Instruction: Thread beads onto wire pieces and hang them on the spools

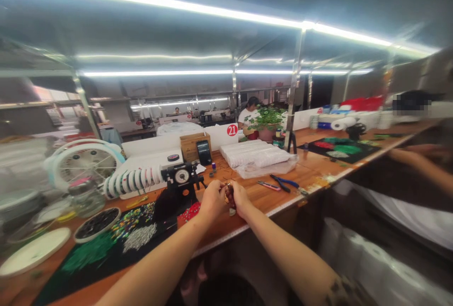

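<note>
Near the front edge of the wooden bench [255, 197], my two hands meet in front of me. Between them is a shiny reddish-brown beaded piece [230, 195]; fingers cover much of it, so its full shape is hidden. My left hand [211, 198] is closed, its fingertips pinching at the piece's upper left. From the other side, my right hand [241, 198] is closed around it. Left of my hands lies a heap of small red pieces [191, 212], with a black device with a round dial [182, 176] behind it.
A dark mat [116, 259] at left carries heaps of green, silver and multicoloured pieces. Blue-handled pliers [283, 182] and a red-handled tool [269, 186] lie to the right. Wrapped white packs [256, 155] stand behind. A co-worker's arm [424, 160] reaches in at far right.
</note>
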Available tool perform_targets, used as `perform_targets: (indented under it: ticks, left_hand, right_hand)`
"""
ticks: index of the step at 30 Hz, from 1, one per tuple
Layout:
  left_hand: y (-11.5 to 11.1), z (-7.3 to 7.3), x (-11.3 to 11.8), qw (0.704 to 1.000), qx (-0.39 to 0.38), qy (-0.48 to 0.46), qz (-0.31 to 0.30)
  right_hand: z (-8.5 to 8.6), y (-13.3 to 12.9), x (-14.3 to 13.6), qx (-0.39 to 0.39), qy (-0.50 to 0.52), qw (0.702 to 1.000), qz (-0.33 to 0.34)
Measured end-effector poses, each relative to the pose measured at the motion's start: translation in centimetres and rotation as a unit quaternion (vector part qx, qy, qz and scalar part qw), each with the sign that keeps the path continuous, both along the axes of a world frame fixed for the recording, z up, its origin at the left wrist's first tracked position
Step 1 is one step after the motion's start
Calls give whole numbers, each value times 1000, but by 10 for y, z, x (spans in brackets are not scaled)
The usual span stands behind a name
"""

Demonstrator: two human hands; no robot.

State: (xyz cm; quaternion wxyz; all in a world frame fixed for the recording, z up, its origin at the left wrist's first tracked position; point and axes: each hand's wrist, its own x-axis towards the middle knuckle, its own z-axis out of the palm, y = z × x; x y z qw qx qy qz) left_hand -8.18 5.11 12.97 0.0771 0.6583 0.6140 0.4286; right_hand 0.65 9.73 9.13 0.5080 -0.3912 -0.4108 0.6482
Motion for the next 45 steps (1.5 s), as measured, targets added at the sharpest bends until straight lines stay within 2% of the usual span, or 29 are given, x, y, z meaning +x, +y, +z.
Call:
perform_targets:
  ticks: [15, 21, 25, 28, 31, 34, 36, 40, 42, 45]
  left_hand:
    - [1, -1, 0, 1000, 0, -14, -5]
    - [1, 0, 0, 998, -11, -59, -9]
    - [-2, 1, -1, 992, -12, -122, -18]
    - [-8, 2, -2, 978, -41, -205, -25]
    - [-21, 5, -1, 945, -97, -310, -39]
    - [-43, 10, -1, 907, -142, -392, -63]
    - [-62, 14, -3, 888, -159, -426, -77]
    - [-101, 21, -9, 829, -180, -522, -88]
    - [-116, 22, -12, 802, -181, -563, -81]
    - [-132, 19, -15, 799, -167, -574, -73]
  right_hand:
    - [0, 0, 0, 16, 5, 1000, -12]
    - [-2, 0, -3, 38, -29, 999, -16]
    - [-3, 0, 2, 68, -80, 994, -40]
    - [-1, 6, 20, 107, -138, 982, -75]
    - [1, 15, 49, 144, -223, 957, -118]
    - [2, 18, 74, 170, -296, 930, -137]
    - [4, 13, 81, 187, -325, 917, -134]
    - [13, -25, 69, 234, -329, 911, -80]
    - [18, -57, 56, 245, -296, 923, -6]
    - [27, -105, 37, 200, -149, 955, 158]
